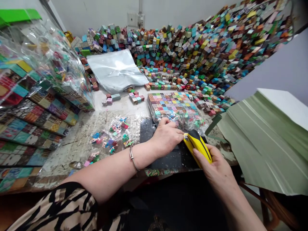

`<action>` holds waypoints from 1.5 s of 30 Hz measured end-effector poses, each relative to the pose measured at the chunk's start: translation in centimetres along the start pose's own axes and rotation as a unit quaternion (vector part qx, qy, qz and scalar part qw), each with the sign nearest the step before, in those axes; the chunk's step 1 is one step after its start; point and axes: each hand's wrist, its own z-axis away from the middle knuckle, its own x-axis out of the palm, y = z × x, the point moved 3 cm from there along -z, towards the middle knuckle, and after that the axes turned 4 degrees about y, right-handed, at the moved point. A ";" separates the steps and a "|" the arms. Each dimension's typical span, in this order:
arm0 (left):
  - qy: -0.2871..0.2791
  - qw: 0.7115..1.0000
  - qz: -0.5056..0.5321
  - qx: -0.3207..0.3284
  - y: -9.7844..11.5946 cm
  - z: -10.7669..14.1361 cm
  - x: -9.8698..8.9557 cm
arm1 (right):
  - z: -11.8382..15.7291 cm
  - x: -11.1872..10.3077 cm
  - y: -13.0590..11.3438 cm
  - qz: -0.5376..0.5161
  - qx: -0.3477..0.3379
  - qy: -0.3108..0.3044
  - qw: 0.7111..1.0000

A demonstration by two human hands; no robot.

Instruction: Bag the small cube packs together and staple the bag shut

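My right hand (214, 160) is wrapped around a yellow-and-black stapler (198, 147), its front end pointing away and to the left. My left hand (166, 138) is closed at the near edge of a clear plastic bag (190, 117), with its fingertips close to the stapler's front end. Inside that bag lies a flat block of many small patterned cubes (168, 102), with small coloured figures at the near side. Under both hands is a dark board (166, 160). The fingertips of my left hand are partly hidden.
A large heap of loose patterned cubes (180, 45) rises along the wall. Filled bags of cubes (36, 109) are stacked at left. Flat clear bags (115, 70) lie behind. Small bags of figures (108, 139) sit left of the board. A pale green sheet (264, 141) stands at right.
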 end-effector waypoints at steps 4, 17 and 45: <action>0.017 1.000 -0.008 -0.002 0.0 0.0 -0.3 | -0.3 0.3 -0.3 -0.004 -0.003 -0.010 1.000; 0.025 0.999 -0.034 0.002 0.1 0.1 -0.2 | -1.6 0.3 -2.2 0.033 -0.048 0.019 0.998; 0.046 0.999 -0.030 0.003 0.3 0.2 -0.8 | -5.6 1.7 -4.8 0.205 -0.029 -0.001 0.978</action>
